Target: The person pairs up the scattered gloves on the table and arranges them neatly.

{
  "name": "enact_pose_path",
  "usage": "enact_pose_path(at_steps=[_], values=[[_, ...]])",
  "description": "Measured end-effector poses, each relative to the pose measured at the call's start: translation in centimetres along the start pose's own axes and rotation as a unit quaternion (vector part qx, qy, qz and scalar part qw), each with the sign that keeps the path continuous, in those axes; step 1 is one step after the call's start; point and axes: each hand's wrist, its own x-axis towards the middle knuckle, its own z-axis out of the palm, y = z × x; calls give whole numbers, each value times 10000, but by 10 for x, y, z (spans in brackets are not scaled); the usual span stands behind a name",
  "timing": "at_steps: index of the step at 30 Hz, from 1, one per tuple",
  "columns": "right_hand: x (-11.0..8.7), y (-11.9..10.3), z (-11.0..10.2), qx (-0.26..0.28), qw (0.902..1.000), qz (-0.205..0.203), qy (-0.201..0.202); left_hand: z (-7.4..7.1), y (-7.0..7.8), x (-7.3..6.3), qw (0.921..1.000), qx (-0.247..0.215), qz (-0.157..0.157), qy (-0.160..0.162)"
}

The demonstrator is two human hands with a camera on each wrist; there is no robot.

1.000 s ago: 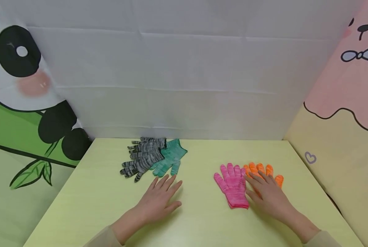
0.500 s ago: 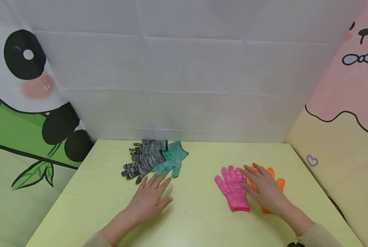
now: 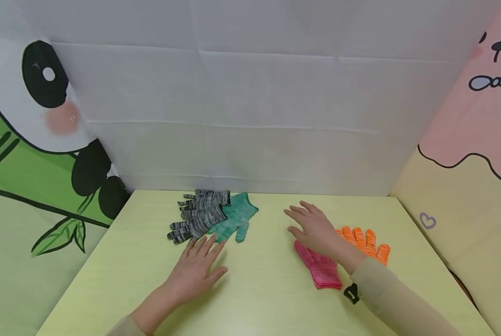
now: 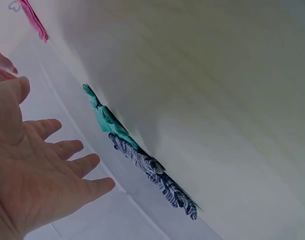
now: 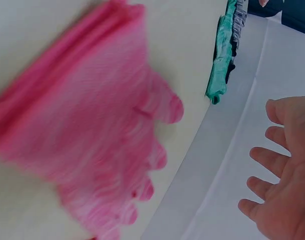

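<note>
My left hand [image 3: 194, 269] hovers over the table just in front of the grey-black knitted gloves [image 3: 201, 215] and the green glove [image 3: 235, 215], fingers spread and holding nothing. The grey gloves partly overlap the green one. My right hand [image 3: 313, 228] reaches across above the pink glove [image 3: 323, 273], fingers extended toward the left and holding nothing. Its wrist and sleeve cover part of the pink glove and of the orange glove [image 3: 370, 242] beside it. In the right wrist view the pink glove [image 5: 92, 110] lies large below the open right hand [image 5: 287, 170].
A pale yellow table [image 3: 258, 303] carries all the gloves. Behind it rises a white cloth backdrop [image 3: 250, 116]. Printed side panels stand at left [image 3: 57, 196] and right [image 3: 464, 210]. A small black device [image 3: 352, 294] sits at the right wrist.
My right hand has moved left and away from me, from over the orange glove to above the pink one. My left hand has drifted slightly left. The gloves stay where they lie.
</note>
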Motion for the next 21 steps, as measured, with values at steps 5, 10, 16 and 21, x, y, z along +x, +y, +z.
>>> enact_pose_path(at_steps=[5,10,16,21], values=[[46,-15,17,-185,9987,-47,-482,-2,-2,-3,9997,-123,-131,-137],[87,-30,38,-313,9963,-103,-789,-2,-3,-4,9987,-203,-388,-279],[123,-48,66,-403,9934,-146,-1062,-5,-1,-6,9984,-59,-419,-387],[141,-59,80,-705,9886,92,-1325,-10,-2,-6,9978,41,-394,-531]])
